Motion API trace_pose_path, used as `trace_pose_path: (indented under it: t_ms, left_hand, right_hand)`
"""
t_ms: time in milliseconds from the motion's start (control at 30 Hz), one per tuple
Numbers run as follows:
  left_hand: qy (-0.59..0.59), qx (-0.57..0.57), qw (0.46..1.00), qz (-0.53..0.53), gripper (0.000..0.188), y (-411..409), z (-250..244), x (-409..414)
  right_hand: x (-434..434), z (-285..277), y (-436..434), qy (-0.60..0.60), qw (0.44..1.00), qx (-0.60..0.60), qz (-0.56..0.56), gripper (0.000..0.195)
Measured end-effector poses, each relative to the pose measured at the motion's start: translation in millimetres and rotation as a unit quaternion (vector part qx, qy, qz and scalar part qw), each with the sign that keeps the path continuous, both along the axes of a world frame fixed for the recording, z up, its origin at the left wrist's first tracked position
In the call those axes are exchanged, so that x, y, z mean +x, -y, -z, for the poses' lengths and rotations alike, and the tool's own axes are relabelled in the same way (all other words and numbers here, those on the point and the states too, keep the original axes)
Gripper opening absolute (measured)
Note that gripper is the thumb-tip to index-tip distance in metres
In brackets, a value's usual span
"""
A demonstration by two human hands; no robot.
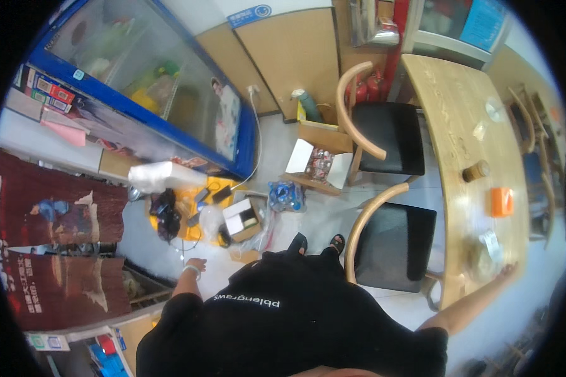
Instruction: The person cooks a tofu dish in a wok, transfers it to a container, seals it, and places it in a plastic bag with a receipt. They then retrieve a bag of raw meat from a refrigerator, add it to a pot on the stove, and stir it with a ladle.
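Note:
My left hand (196,265) hangs at my side above the floor, a pale band around its wrist. It looks loosely curled, and I see nothing in it. My right arm reaches over the near end of a light wooden table (457,118). There, my right hand (507,272) is beside a translucent plastic bag (483,264) with a white slip of paper (491,244) on it. Whether the fingers grip the bag is too blurred to tell. Farther along the tabletop are an orange tissue box (502,202) and a small brown cylindrical holder (475,171).
Two wooden chairs with black seats (391,247) stand along the table. On the floor are an open carton of bottles (320,165), a blue-capped bottle pack (287,196), and a cluttered yellow bag (185,193). A white cord (257,136) runs past the blue-framed display fridge (193,127).

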State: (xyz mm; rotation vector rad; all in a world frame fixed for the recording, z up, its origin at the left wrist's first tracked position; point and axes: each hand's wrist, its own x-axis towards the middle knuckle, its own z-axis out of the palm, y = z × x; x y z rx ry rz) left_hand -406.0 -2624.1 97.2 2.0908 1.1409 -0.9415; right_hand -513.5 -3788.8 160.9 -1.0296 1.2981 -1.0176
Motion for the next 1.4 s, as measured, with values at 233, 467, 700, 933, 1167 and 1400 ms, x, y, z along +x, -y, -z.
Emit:
trace_pose_path:
  t_ms: [233,467,700,933,1167,1400]
  left_hand:
    - [0.005,-0.014,1.0,0.017,0.03,60.5,-15.0,-16.7]
    - [0.245,0.02,0.965,-0.092,0.03,42.5,-35.9,89.9]
    - [0.634,0.008,0.772,-0.036,0.057,18.6,-194.7,324.1]
    - [0.731,0.243,0.637,-0.031,0.06,-20.8,-269.2,442.6]
    - [0.745,0.237,0.61,-0.13,0.054,-6.2,-254.3,457.0]
    - [0.72,0.241,0.617,-0.209,0.048,-8.7,-265.5,459.7]
  right_hand:
    - [65.5,-11.9,-117.4,-0.299,0.885,-0.316,0.169,0.055]
    - [200.9,1.3,-351.2,-0.218,0.91,-0.349,-0.053,0.029]
    - [287.8,-31.1,-509.5,-0.043,0.889,-0.3,-0.343,0.02]
    - [340.2,-53.5,-620.3,-0.004,0.877,-0.254,-0.408,0.01]
    - [403.9,-78.0,-674.5,-0.013,0.851,-0.203,-0.485,0.011]
    - [541.5,-150.1,-839.5,0.09,0.672,-0.304,-0.669,0.014]
